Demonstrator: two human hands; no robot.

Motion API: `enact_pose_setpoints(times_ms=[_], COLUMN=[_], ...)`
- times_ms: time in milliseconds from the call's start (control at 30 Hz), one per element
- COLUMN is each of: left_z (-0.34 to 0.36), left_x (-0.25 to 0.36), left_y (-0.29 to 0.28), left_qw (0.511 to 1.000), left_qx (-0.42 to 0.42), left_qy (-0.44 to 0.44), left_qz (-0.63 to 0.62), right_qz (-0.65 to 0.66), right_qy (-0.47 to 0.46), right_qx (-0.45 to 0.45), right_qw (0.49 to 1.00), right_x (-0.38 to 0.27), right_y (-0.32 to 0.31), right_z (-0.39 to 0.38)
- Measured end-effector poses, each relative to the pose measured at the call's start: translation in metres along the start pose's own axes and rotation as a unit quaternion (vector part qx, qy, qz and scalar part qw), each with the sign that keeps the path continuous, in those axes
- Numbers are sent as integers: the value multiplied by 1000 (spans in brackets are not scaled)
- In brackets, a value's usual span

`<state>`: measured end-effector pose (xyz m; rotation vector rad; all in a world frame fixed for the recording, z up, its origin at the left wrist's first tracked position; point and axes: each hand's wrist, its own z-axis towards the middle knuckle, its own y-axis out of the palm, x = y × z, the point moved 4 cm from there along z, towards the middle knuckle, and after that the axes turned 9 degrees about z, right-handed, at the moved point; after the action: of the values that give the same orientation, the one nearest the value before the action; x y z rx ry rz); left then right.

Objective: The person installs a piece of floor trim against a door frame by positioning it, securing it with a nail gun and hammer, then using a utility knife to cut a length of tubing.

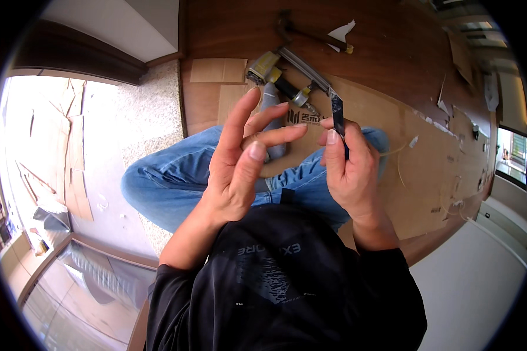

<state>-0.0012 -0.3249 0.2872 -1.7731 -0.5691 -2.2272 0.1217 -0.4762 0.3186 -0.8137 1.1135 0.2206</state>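
Observation:
My left hand (240,164) is raised above my crossed legs with its fingers apart and slightly curled, holding nothing visible. Just right of it, my right hand (348,167) grips a dark utility knife (338,108) upright, the blade pointing away from me. Beyond both hands a silver-and-yellow pneumatic nail gun (266,68) lies on the floor by my grey-socked foot, its long magazine stretching toward the knife tip. Flattened cardboard (410,169) is spread under me.
A hammer (298,32) and a white scrap (342,29) lie on the wooden floor (386,47). A pale stone threshold (158,79) and bright doorway (47,128) are at left, a glass panel (82,292) at lower left. A thin hose (401,175) runs along the right; a white panel (457,281) is behind.

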Motion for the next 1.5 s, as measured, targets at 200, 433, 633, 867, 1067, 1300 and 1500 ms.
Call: enact_pose_setpoints(times_ms=[200,433,633,867,1067,1300,1500], left_z=[2,8,7,2,4,-2,1], left_x=[-8,-8,7,2,5,4,-9], left_y=[-9,-7,0,0,-3,-6,-4], left_qw=[992,989,994,982,937,974,958], left_qx=[71,63,39,47,41,27,-7], left_qy=[-87,-78,23,67,138,81,-122], left_qz=[-59,-108,103,170,319,211,-259], right_qz=[10,15,-67,-68,-40,-79,-93], right_qy=[16,16,-101,-96,-34,-14,-123], right_qx=[-29,-36,-66,-68,-60,-59,-83], right_qw=[999,999,990,991,997,995,985], right_x=[-3,-4,-20,-20,-13,-2,-17], right_y=[5,10,26,31,15,21,30], right_z=[-3,-5,-1,-4,0,2,-2])
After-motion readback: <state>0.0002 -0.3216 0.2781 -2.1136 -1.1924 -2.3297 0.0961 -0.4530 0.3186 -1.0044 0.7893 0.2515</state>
